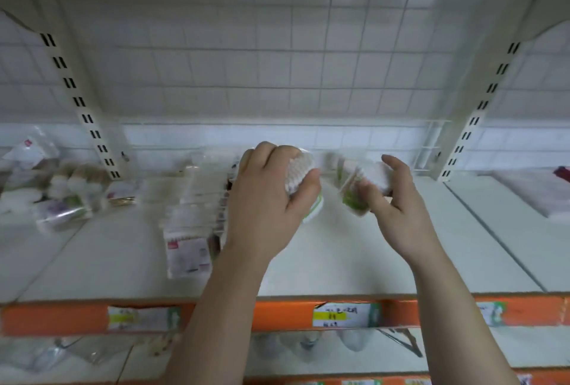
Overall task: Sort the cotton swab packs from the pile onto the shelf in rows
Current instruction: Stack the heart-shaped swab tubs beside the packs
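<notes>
My left hand [268, 196] grips a round tub of cotton swabs [303, 179] with a green band, held above the middle of the white shelf [339, 261]. My right hand [391, 196] holds a second clear swab pack [359, 192] with a green label, tilted, just to the right of the first. A row of flat swab packs [188, 242] stands left of my left hand, running back along the shelf. More packs lie blurred behind the two hands.
A loose pile of bagged items [61, 190] lies at the shelf's left end. The orange shelf edge [277, 316] carries price labels. A wire grid backs the shelf. A wire divider [430, 147] stands at the right rear; clear bags [536, 193] lie beyond it.
</notes>
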Action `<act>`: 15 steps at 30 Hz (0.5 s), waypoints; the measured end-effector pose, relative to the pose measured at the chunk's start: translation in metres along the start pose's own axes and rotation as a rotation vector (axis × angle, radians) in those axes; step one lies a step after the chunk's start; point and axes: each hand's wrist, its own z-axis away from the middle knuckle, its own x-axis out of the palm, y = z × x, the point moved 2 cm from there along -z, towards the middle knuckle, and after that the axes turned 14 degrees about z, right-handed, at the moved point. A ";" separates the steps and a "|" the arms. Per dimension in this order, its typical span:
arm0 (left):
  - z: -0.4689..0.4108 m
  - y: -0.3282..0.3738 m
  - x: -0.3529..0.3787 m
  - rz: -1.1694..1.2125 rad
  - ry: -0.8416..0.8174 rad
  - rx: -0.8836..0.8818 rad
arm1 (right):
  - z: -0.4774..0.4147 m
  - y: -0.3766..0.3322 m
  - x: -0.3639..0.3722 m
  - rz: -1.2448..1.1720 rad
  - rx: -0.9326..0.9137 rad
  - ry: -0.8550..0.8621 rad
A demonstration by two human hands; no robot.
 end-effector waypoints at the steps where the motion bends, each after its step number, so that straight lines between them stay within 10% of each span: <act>1: 0.004 0.002 0.010 -0.005 -0.015 -0.004 | -0.001 0.009 -0.003 0.032 0.010 0.001; 15: 0.033 0.007 0.070 -0.113 -0.084 -0.093 | -0.012 0.079 0.005 0.106 0.061 -0.102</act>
